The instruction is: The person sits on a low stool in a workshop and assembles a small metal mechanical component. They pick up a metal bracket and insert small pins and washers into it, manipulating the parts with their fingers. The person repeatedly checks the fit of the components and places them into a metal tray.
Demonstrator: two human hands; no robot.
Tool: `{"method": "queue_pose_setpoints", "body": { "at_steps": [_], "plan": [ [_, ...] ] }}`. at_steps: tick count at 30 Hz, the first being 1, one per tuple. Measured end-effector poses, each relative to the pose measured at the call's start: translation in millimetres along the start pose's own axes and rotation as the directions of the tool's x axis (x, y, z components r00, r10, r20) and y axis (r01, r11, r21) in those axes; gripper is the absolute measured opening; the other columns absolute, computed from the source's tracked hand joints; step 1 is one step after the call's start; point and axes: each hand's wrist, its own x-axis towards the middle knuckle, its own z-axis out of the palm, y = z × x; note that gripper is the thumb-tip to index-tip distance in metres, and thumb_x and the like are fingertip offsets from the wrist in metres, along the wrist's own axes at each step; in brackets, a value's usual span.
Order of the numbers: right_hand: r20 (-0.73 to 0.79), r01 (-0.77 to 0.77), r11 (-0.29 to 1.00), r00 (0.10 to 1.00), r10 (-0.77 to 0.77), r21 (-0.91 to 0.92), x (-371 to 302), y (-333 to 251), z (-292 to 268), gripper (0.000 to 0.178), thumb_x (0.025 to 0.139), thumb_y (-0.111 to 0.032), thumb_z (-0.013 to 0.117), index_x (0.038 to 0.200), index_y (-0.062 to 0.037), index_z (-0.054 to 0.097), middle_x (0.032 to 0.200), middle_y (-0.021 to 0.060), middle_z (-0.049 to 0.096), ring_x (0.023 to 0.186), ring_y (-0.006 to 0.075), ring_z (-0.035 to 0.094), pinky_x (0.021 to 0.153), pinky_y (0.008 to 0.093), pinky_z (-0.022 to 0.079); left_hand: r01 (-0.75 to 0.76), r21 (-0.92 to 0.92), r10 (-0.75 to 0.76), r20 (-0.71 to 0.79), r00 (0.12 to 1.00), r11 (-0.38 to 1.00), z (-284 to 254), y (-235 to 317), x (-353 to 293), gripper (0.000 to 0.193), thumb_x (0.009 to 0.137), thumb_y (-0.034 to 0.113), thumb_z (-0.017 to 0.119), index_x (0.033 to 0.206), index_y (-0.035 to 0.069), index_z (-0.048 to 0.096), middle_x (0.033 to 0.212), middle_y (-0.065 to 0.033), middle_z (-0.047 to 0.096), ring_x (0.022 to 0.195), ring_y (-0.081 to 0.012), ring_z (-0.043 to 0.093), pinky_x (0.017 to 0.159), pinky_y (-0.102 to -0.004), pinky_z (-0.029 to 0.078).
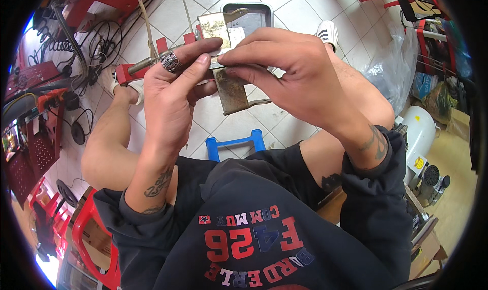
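In front of my lap, both hands meet over a worn, brassy metal plate (231,94) and another one (212,24) farther off. My left hand (170,94), with a ring on one finger, pinches a small flat metal piece (214,65) between thumb and finger. My right hand (300,69) closes its thumb and fingertips on the other end of that piece. Fingers cover most of it, so its full shape is hidden. Just behind my left hand is a red metal frame (161,44) with a coil spring (142,65); how it joins the plates cannot be seen.
A grey metal tray (269,16) rests on the tiled floor beyond my hands. A blue plastic stool (235,142) stands between my legs. Black cables (101,33) and red equipment crowd the left. Clear plastic sheeting (394,66) and a white tank (421,135) are at the right.
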Motion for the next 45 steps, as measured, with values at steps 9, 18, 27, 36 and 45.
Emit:
{"method": "queue_pose_setpoints", "body": {
  "at_steps": [9,18,27,36,45],
  "plan": [
    [0.003,-0.153,0.988,0.988,0.153,0.024,5.1,-3.5,0.7,0.015,0.077,-0.003,0.074,0.092,-0.0027,0.070,0.080,0.0123,0.066,0.068,0.0299,0.065,0.060,0.0341,0.051,-0.063,0.053,0.062,0.023,0.998,0.997,0.5,2.5,-3.7,0.035,0.094,0.013,0.063,0.126,0.001,0.055,0.102,-0.0058,0.065,0.086,-0.0097,0.064,0.069,-0.0212,0.054],
    [-0.031,-0.063,0.998,0.998,0.062,-0.020,5.8,-0.6,6.2,0.015,0.076,-0.003,0.075,0.090,-0.0028,0.071,0.080,0.0120,0.066,0.068,0.0301,0.065,0.060,0.0343,0.051,-0.075,0.063,0.073,0.027,0.997,0.995,3.1,3.0,-7.3,0.040,0.092,0.010,0.065,0.129,0.000,0.051,0.097,-0.0041,0.062,0.083,-0.0062,0.061,0.066,-0.0186,0.052],
    [0.007,-0.069,0.997,0.998,0.069,-0.022,2.3,-2.3,4.9,0.016,0.077,-0.001,0.073,0.093,-0.0018,0.071,0.080,0.0118,0.067,0.068,0.0293,0.066,0.061,0.0339,0.053,-0.095,0.032,0.094,0.022,0.995,0.995,3.0,-1.3,-4.9,0.048,0.091,0.006,0.064,0.134,-0.003,0.044,0.099,-0.0082,0.065,0.084,-0.0066,0.062,0.065,-0.0180,0.051],
    [0.090,0.063,0.976,0.995,-0.045,-0.206,0.0,-0.6,-1.2,0.023,0.076,0.004,0.073,0.098,-0.0030,0.073,0.087,0.0083,0.068,0.075,0.0237,0.067,0.065,0.0308,0.055,-0.090,0.084,0.087,0.035,0.996,0.992,1.4,-3.4,-3.8,0.051,0.092,0.005,0.063,0.137,-0.005,0.043,0.101,-0.0080,0.065,0.084,-0.0076,0.062,0.067,-0.0188,0.052],
    [0.156,0.144,0.913,0.984,-0.089,-0.382,-5.9,1.1,4.1,0.023,0.074,-0.001,0.074,0.096,-0.0020,0.066,0.088,0.0095,0.061,0.078,0.0288,0.062,0.067,0.0368,0.052,-0.049,0.092,0.049,0.004,0.999,0.995,5.4,-13.2,-7.0,0.047,0.093,0.006,0.063,0.135,-0.006,0.046,0.105,-0.0073,0.063,0.089,-0.0081,0.062,0.071,-0.0209,0.053]
  ]
}}
